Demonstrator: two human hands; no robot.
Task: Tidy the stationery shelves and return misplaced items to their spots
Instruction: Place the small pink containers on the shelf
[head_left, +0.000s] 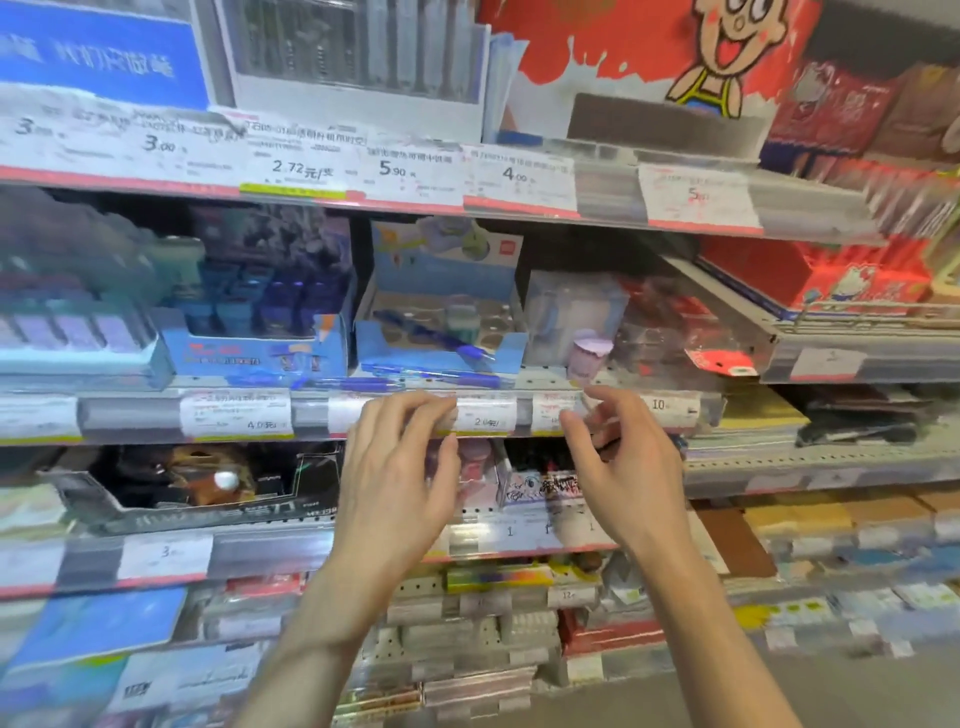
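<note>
At nine o'clock on the middle shelf (545, 382) sits a flat pale-blue tray (78, 348) of lilac rectangular blocks, blurred. Just right of it stands a glossy blue card box (249, 343) packed with upright dark-blue and teal tubes. Next right, near centre, is a light-blue card display box (441, 312) with a tall printed back panel and a low cut-out front; one blue pen (441, 332) lies slantwise inside it, and more blue pens (395, 379) lie loose along the shelf lip in front, slim plastic barrels pointing roughly three o'clock.

Both hands are raised before the shelf's clear plastic price strip (483, 415). The left hand (400, 467), back to the camera, has its fingers loosely spread and slightly bent, tips at the strip, holding nothing. The loose pens lie at twelve o'clock from it, just above the fingertips and apart from them. The right hand (623, 467) has fingers half curled with the thumb pointing toward nine o'clock; whether it pinches anything I cannot tell. The pens lie at about ten o'clock from it.

At one o'clock from the right hand stands a small lilac cup (589, 356), rounded, beside a clear plastic case (571, 306). Farther toward three o'clock are crinkly transparent packets with a red tag (719, 361), then a wire-fronted shelf with red boxes (862, 280).
</note>
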